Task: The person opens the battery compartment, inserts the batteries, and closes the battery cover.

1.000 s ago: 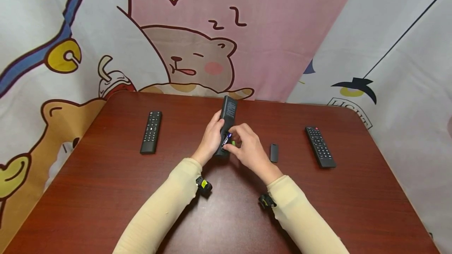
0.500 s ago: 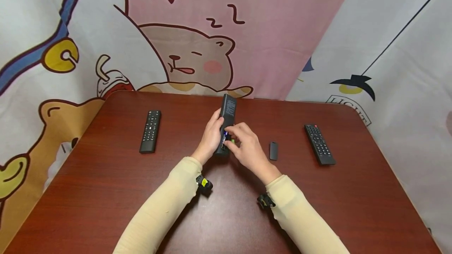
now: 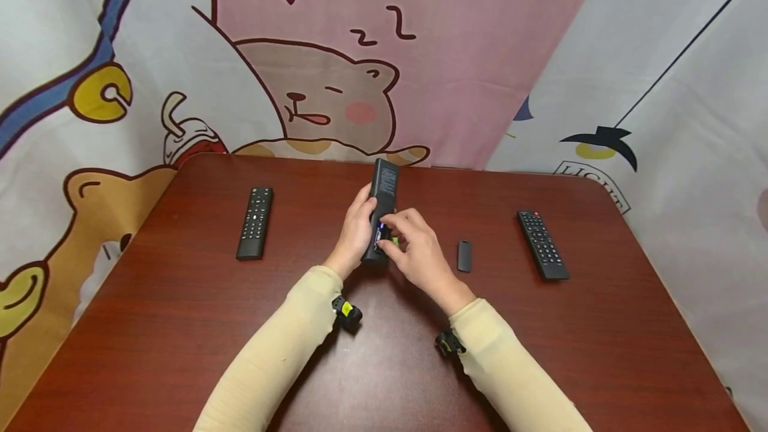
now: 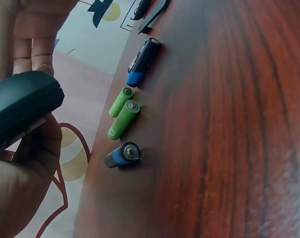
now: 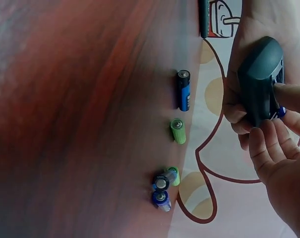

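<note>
My left hand (image 3: 355,229) grips a black remote control (image 3: 385,182) above the table, its back turned up and its battery compartment uncovered. A blue battery (image 3: 380,235) lies at the compartment, with the thumb and forefinger of my right hand (image 3: 420,249) pinching it. Its blue end (image 5: 282,112) also shows in the right wrist view, by the right fingertips. Several loose batteries are on the table below: green ones (image 4: 124,120) and blue-and-black ones (image 4: 144,62) in the left wrist view. From the head view my hands mostly hide them.
A small dark battery cover (image 3: 465,256) lies right of my right hand. One black remote (image 3: 255,223) rests face up at the left, another (image 3: 543,245) at the right. A printed curtain (image 3: 456,65) hangs behind the table's far edge (image 3: 480,171).
The battery has sunk from a raised tilt down into the remote's compartment, the right fingers moving with it. The remote has shifted slightly left and its back faces up more.
</note>
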The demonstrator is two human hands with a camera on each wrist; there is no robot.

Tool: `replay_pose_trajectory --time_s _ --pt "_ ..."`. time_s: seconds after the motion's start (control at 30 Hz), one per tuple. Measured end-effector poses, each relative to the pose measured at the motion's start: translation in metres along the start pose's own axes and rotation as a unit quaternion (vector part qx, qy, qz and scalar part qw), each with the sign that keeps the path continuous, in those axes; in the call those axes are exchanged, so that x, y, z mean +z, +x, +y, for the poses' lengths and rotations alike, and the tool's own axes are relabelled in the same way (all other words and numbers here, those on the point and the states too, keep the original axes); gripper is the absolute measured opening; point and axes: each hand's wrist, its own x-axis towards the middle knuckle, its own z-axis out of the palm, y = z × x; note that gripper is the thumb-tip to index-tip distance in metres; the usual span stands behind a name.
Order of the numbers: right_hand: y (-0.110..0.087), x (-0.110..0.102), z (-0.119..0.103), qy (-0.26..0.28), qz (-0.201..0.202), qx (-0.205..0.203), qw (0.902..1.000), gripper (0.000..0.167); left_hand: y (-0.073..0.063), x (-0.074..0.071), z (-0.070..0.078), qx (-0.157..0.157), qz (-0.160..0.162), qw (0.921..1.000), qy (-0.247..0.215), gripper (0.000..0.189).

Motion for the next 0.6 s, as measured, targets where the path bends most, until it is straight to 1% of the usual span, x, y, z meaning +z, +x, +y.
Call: replay_pose_trajectory --time_s 0.2,0.37,0.5,0.6 --pt "-0.0004 0.0023 0.0001 -0.007 -0.002 0.002 1.0000 0.037 0.0002 -0.0006 0.0018 0.002 0.001 0.9999 -0.011 0.050" --pt "0.0003 0.0023 -0.0009 -0.011 0.002 -0.004 0.9999 0.037 0.0010 -0.0005 0.0039 0.001 0.002 1.0000 -0.003 0.050" --pt "0.0003 0.0019 -0.0022 -0.014 0.006 -0.007 0.9999 0.038 0.0020 -0.0005 0.0044 -0.002 0.006 1.0000 -0.004 0.050" --pt "0.0001 0.0021 -0.0028 -0.015 0.006 -0.009 0.9998 0.040 0.0029 -0.0002 0.0052 -0.001 0.011 0.9999 -0.012 0.050"
